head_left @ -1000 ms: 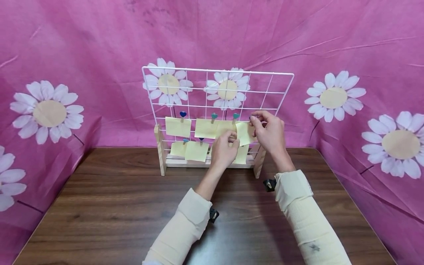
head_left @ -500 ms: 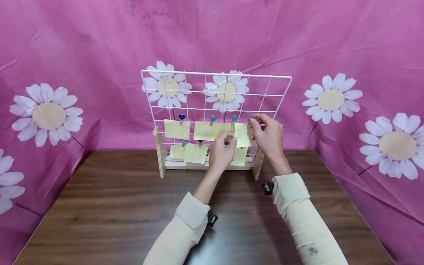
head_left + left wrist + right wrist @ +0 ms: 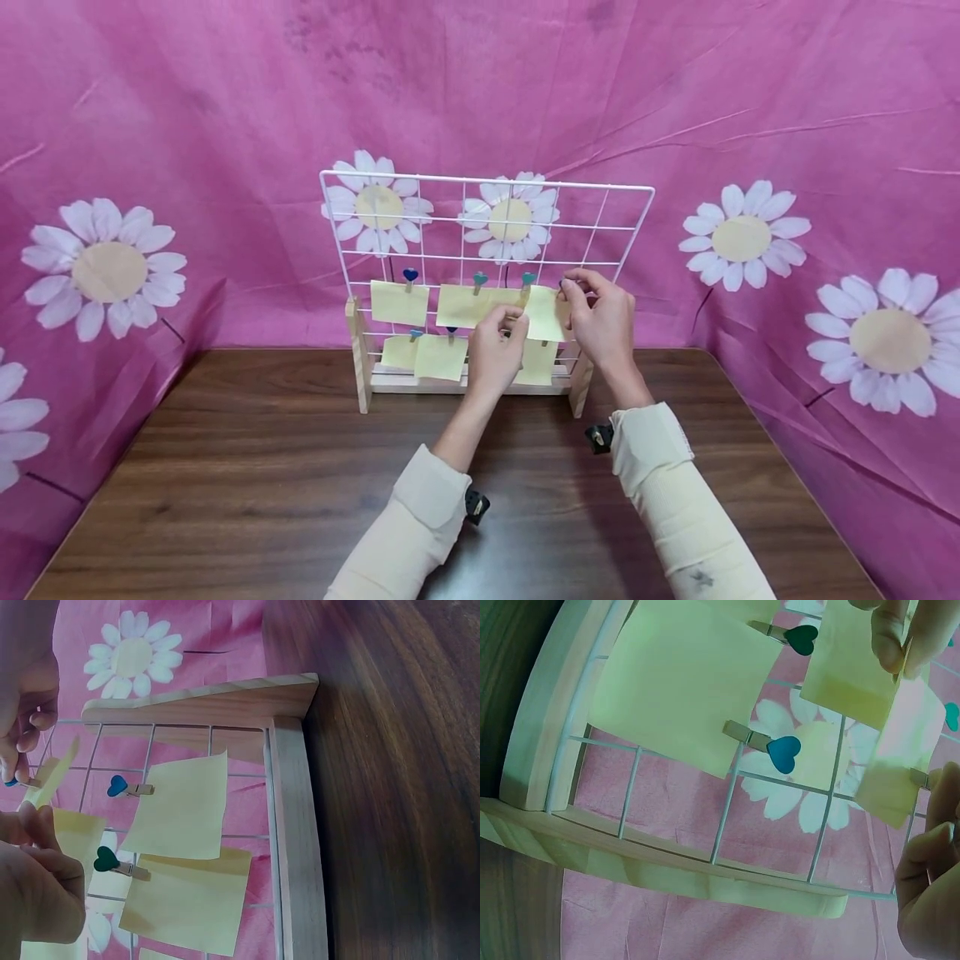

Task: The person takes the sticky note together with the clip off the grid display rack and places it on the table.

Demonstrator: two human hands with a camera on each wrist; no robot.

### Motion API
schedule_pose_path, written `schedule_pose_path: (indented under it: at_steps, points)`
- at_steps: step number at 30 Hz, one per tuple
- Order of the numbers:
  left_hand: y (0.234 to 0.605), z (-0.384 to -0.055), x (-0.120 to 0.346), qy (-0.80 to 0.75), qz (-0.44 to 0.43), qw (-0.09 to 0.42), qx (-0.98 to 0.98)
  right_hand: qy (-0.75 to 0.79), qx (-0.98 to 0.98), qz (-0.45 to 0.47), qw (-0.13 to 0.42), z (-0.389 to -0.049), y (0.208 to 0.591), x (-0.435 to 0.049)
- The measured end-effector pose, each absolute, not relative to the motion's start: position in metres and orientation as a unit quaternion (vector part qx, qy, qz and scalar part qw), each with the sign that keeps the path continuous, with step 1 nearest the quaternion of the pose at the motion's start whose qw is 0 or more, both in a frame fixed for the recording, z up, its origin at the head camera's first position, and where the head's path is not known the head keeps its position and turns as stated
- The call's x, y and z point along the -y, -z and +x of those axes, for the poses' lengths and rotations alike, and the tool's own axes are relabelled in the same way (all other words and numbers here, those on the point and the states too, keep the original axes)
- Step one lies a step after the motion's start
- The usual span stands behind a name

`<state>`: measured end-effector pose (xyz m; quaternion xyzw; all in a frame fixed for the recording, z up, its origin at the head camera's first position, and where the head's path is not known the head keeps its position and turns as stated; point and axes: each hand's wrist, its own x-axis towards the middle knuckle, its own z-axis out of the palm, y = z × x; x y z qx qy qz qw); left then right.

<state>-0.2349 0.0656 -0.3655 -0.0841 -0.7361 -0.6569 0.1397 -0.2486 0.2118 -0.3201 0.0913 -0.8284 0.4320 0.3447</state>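
My left hand [image 3: 497, 354] pinches the edge of a yellow sticky note [image 3: 547, 317] between thumb and finger, as the right wrist view shows. At the note's other side, my right hand [image 3: 602, 323] grips a small wooden clothespin [image 3: 920, 778] with a heart on its end; the heart is mostly covered by the fingers. In the right wrist view the clothespin's jaws overlap the note's edge. Behind the note stands a white wire grid [image 3: 487, 180], where other sticky notes [image 3: 400, 303] hang in two rows from heart clothespins [image 3: 410, 277].
Two wooden feet [image 3: 358, 358] and a crossbar [image 3: 420, 384] bear the grid upright near the back of the brown wooden table [image 3: 247, 475]. A pink cloth [image 3: 247, 125] with printed daisies surrounds the table. Each wrist carries a small black camera [image 3: 476, 506].
The held note has turned from a slant to face the front more flatly. Both hands keep their holds near the same spot, while the grid sits slightly lower in the head view.
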Motion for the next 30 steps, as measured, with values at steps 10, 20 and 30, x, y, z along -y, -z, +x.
schedule_pose_path:
  at_steps: [10, 20, 30]
  points:
    - [0.369, -0.234, -0.063, 0.646, -0.083, 0.143, 0.745, -0.463, 0.803, 0.074, 0.369, -0.246, 0.318, -0.212]
    - [0.371, -0.233, -0.056, 0.651, -0.095, 0.126, 0.742, -0.503, 0.785, 0.066, 0.355, -0.243, 0.316, -0.214]
    - [0.371, -0.226, -0.04, 0.678, -0.105, 0.114, 0.719, -0.539, 0.765, 0.059, 0.347, -0.236, 0.32, -0.221]
